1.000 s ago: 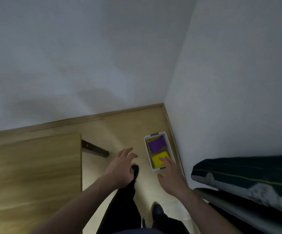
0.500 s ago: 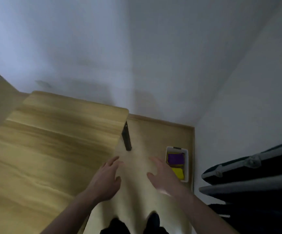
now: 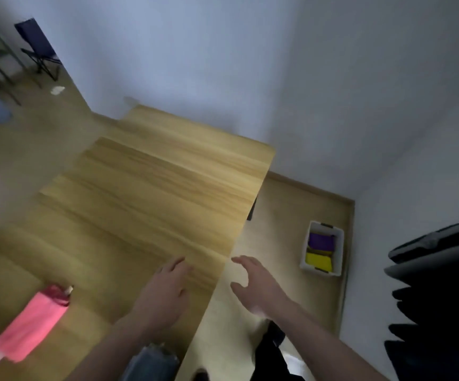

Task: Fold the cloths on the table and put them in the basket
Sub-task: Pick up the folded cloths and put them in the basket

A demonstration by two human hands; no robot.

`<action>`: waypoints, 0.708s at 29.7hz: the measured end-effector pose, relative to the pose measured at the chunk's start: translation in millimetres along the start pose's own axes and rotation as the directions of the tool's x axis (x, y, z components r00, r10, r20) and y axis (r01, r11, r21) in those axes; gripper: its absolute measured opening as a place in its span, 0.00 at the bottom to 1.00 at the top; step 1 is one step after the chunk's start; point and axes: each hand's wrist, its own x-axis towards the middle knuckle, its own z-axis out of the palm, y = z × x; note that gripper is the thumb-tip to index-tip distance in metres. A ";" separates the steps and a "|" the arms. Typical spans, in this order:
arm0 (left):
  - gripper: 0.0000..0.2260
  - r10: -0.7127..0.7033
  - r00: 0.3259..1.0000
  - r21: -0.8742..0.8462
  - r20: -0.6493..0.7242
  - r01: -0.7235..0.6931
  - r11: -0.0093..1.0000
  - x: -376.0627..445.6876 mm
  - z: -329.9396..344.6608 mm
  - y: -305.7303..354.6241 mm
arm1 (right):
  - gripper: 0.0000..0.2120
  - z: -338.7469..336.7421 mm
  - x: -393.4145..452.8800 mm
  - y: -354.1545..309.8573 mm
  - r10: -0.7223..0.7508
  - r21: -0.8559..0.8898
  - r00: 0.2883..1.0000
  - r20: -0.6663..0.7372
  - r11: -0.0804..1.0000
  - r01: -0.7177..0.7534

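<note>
Left hand (image 3: 165, 292) and right hand (image 3: 255, 284) hover empty, fingers relaxed, at lower centre. Pink cloth (image 3: 34, 323) lies lower left on the table (image 3: 145, 193). Basket (image 3: 339, 248) sits at right.

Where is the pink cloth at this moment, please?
In the head view, the pink cloth lies at the lower left on the table, left of the left hand.

Left hand (image 3: 165, 295): extended forward, palm down, fingers relaxed, nothing held. Right hand (image 3: 255, 284): extended forward on the right, fingers loosely spread, nothing held. Both forearms bare.
</note>
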 end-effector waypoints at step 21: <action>0.20 -0.122 0.988 -0.088 -0.097 0.114 0.990 -259.9 48.4 -185.3 | 0.30 196.7 -172.4 -58.5 -0.040 -0.019 0.998 0.057 0.999 0.042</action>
